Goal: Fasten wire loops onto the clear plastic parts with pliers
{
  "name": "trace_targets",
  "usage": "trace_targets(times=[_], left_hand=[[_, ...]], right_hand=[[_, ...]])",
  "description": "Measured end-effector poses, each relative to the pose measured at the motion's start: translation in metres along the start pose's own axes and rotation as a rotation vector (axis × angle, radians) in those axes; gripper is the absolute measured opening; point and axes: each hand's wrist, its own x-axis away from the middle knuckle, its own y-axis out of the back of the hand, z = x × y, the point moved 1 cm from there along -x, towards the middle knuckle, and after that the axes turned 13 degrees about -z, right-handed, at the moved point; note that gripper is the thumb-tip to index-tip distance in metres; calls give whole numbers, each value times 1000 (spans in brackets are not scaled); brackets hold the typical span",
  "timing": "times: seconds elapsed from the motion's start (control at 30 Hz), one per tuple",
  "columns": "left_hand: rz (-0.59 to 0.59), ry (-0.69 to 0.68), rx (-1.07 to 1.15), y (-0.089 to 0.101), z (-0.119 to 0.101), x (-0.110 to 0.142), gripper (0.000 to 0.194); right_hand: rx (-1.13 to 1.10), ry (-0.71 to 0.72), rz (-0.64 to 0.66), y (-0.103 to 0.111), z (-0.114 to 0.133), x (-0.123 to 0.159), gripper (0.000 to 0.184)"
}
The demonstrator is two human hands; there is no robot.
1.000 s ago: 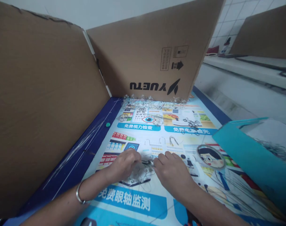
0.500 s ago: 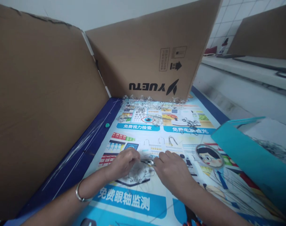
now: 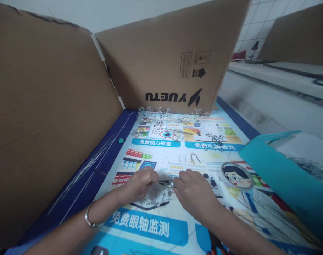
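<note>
My left hand (image 3: 143, 181) is closed in a pinch at the left end of a small bundle of thin wire (image 3: 166, 183). At its right end my right hand (image 3: 193, 186) also pinches, fingertips pressed together. A clear, shiny bit sits on the wire between the two hands; its kind is too small to make out. Just beneath, a loose tangle of fine wire with clear beads (image 3: 157, 199) hangs or lies over the printed sheet; which one I cannot tell. A few bent wire hooks (image 3: 194, 158) lie beyond my hands.
Wire pieces with clear beads (image 3: 161, 115) line the foot of the cardboard panel (image 3: 161, 63). Dark wire loops (image 3: 216, 139) lie at the back right. A teal box (image 3: 280, 170) holds more wire. Long straight wires (image 3: 273, 216) and red-handled scissors or pliers (image 3: 216, 244) are near my right forearm.
Both hands stay in nearly the same place, still pinching the wire. The view has shifted very slightly.
</note>
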Motion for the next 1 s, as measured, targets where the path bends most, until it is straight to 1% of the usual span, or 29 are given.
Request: trace_targets(times=[0.2, 0.47, 0.77, 1.0], left_hand=[[-1, -6, 26, 3, -2, -4, 23], [-4, -6, 53, 2, -5, -4, 19], [-4, -28, 26, 2, -5, -3, 16], [-3, -56, -60, 3, -2, -3, 15]], right_hand=[[-20, -3, 13, 0, -1, 0, 6], [-28, 41, 29, 1, -2, 0, 7], [-31, 34, 34, 3, -1, 0, 5], [-31, 28, 30, 3, -3, -1, 6]])
